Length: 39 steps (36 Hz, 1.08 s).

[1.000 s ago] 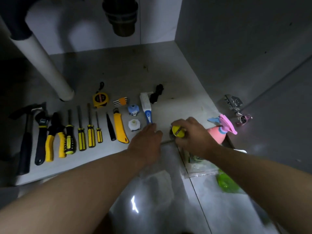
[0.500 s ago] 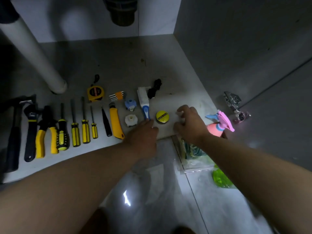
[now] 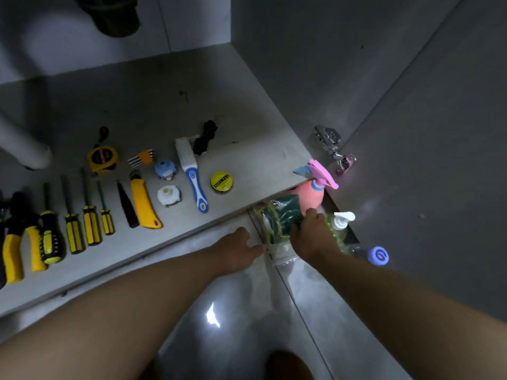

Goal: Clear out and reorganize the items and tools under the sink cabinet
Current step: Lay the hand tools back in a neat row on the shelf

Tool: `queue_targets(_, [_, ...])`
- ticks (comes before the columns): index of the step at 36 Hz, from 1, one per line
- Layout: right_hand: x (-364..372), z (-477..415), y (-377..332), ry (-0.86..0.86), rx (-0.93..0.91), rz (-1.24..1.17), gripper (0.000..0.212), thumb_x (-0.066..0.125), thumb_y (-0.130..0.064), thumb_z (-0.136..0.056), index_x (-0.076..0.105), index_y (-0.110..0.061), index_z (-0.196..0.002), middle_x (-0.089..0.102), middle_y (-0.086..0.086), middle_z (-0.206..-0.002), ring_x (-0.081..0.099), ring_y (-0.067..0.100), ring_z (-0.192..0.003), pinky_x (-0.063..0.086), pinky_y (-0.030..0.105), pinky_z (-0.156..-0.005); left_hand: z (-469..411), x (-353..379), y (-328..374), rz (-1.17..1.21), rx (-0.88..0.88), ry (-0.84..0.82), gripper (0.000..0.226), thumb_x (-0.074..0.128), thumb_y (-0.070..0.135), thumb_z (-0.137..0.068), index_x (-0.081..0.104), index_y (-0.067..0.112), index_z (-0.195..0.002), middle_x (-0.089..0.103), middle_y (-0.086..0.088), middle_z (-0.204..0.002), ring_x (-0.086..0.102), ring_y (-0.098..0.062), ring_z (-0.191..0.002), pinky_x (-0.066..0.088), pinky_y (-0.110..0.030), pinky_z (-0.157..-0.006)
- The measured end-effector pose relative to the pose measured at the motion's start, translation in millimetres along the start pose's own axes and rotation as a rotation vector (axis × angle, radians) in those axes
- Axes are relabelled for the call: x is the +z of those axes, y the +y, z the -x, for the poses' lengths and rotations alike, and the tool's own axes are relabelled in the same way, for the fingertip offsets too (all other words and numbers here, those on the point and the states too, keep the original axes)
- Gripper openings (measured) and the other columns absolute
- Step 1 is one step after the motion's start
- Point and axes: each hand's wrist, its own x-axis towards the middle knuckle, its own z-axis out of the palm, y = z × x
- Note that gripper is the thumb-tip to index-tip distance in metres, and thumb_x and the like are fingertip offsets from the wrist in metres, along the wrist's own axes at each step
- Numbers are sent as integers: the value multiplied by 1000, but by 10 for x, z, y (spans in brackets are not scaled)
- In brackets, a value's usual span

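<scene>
A row of tools lies on the cabinet floor (image 3: pixel 247 111): pliers (image 3: pixel 19 242), several yellow-and-black screwdrivers (image 3: pixel 72 229), a yellow utility knife (image 3: pixel 144 204), a tape measure (image 3: pixel 103 159), a blue-and-white brush (image 3: pixel 192 174) and a round yellow tape roll (image 3: pixel 220 181). On the room floor in front of the cabinet lies a clear plastic bag with green scrub pads (image 3: pixel 279 223). My right hand (image 3: pixel 312 234) grips that bag from the right. My left hand (image 3: pixel 238 248) rests on the floor tile just left of it, fingers flat.
A pink spray bottle (image 3: pixel 310 196), a white-pump green soap bottle (image 3: pixel 340 223) and a blue-capped bottle (image 3: pixel 377 256) lie right of the bag. The open cabinet door (image 3: pixel 425 160) with its hinge (image 3: pixel 329 141) stands at right. A white drain pipe (image 3: pixel 24 149) comes down at left.
My right hand let go of the yellow tape roll, leaving it on the cabinet floor beside the brush, and dropped down to the scrub pad bag. My left hand drew back onto the floor tile.
</scene>
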Motion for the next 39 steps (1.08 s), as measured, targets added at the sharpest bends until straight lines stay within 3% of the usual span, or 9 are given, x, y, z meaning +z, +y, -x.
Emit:
queue_targets(4, [108, -70, -28, -46, 76, -92, 36, 49, -24, -99, 41, 2, -123, 60, 26, -118, 61, 42, -108, 48, 40, -82, -251, 122, 172, 344, -144, 108, 87, 65, 63, -87, 36, 11, -151, 58, -1, -128, 61, -16, -95, 51, -26, -77])
queue_targets(7, [200, -78, -9, -84, 78, -100, 33, 50, -27, -100, 46, -2, -120, 65, 21, -116, 63, 39, -107, 48, 39, -81, -356, 198, 275, 565, -122, 123, 51, 64, 58, -90, 62, 22, -127, 70, 9, -107, 64, -5, -81, 48, -17, -55])
queue_targets(10, [248, -84, -4, -91, 22, -108, 29, 47, -32, -101, 51, -7, -117, 65, 20, -113, 63, 39, -103, 46, 35, -76, -433, 324, 336, 752, -72, 63, 40, 65, 45, -94, 66, 21, -126, 74, 3, -114, 70, -8, -101, 59, -27, -85])
queue_targets(14, [211, -103, -107, -298, 29, -287, 29, 47, -29, -99, 41, -15, -124, 63, 19, -114, 67, 42, -92, 59, 52, -78, -465, 406, 363, 804, -150, 123, 52, 69, 42, -93, 60, 11, -133, 72, -9, -121, 67, -25, -113, 52, -43, -105])
queue_targets(21, [62, -42, -9, -587, 313, -612, 72, 79, -45, -79, 35, -17, -129, 56, 7, -109, 62, 19, -84, 56, 29, -55, -221, 343, 92, 948, -261, 75, 62, 85, 50, -73, 72, 8, -116, 78, -7, -103, 73, -23, -97, 60, -39, -89])
queue_targets(25, [-45, 9, 156, -771, 308, -619, 55, 85, -50, -70, 54, -22, -105, 60, 4, -110, 57, 20, -99, 52, 29, -74, 1, 285, -14, 913, -216, -61, 77, 88, 60, -62, 70, 14, -121, 77, -3, -109, 72, -18, -101, 57, -27, -78])
queue_targets(32, [-431, 136, 90, -886, 170, -596, 56, 86, -48, -69, 67, -22, -115, 71, -4, -100, 56, 10, -75, 49, 21, -64, 337, 142, 159, 946, -32, -211, 48, 77, 33, -87, 64, 21, -131, 76, -7, -116, 73, -24, -108, 60, -34, -87])
queue_targets(35, [-737, 178, 75, -847, 108, -522, 45, 82, -50, -72, 71, -18, -103, 71, -4, -96, 62, 12, -77, 49, 22, -63, 488, -42, 297, 913, 9, -241, 39, 73, 27, -90, 67, 17, -127, 76, -11, -114, 73, -27, -107, 60, -36, -89])
queue_targets(39, [-1091, 214, 104, -394, 10, -596, 22, 77, -27, -85, 70, -7, -92, 59, -5, -60, 50, 11, -52, 39, 18, -45, 658, -369, 501, 825, 106, -149, 35, 72, 25, -91, 67, 18, -125, 77, -6, -113, 73, -23, -106, 60, -33, -89])
